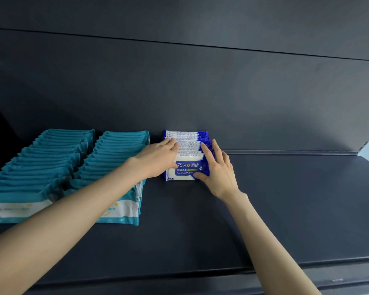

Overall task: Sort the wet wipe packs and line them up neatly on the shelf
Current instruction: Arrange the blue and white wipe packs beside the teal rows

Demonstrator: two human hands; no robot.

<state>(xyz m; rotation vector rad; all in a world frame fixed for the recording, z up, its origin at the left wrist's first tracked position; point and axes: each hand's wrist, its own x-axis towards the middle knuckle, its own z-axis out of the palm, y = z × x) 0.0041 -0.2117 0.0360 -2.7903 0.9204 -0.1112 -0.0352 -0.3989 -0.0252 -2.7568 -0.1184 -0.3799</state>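
Left hand (158,158) presses flat (grip released) on blue wipe packs (185,167); right hand (219,173) clasps them.

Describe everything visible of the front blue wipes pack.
The front blue pack is a soft plastic pouch, white with blue ends and a blue label reading 75% and Alcohol Wipes. It stands on its long edge on the dark shelf, against the row of like packs behind. The right hand grips its right end, thumb at the lower corner; the left hand covers its left edge, fingers on the row.
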